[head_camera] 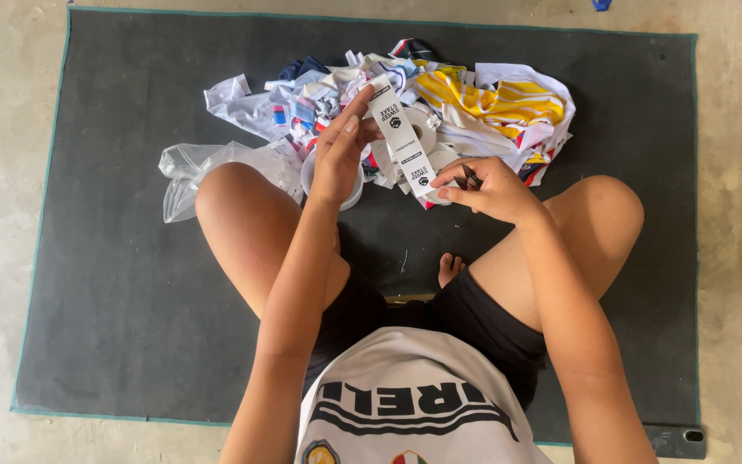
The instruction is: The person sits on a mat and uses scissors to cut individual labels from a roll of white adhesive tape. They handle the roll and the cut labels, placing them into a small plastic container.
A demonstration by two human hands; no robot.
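**A limp label strip stretched between two hands**

The white label strip (401,137) runs from eleven o'clock to five o'clock above the dark mat (113,258), in front of the heap of cloth scraps (474,103). It looks thin, light and floppy, best pinched flat near its ends. The left hand (338,153) has its fingers (355,107) loosely curled, touching the upper part. The right hand (487,189) pinches the lower end, fingers nearly shut, with something small and dark tucked among them.

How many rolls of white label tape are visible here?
3, maybe more hidden: one roll under the left hand, one behind the held strip, one by the right hand, against the cloth pile.
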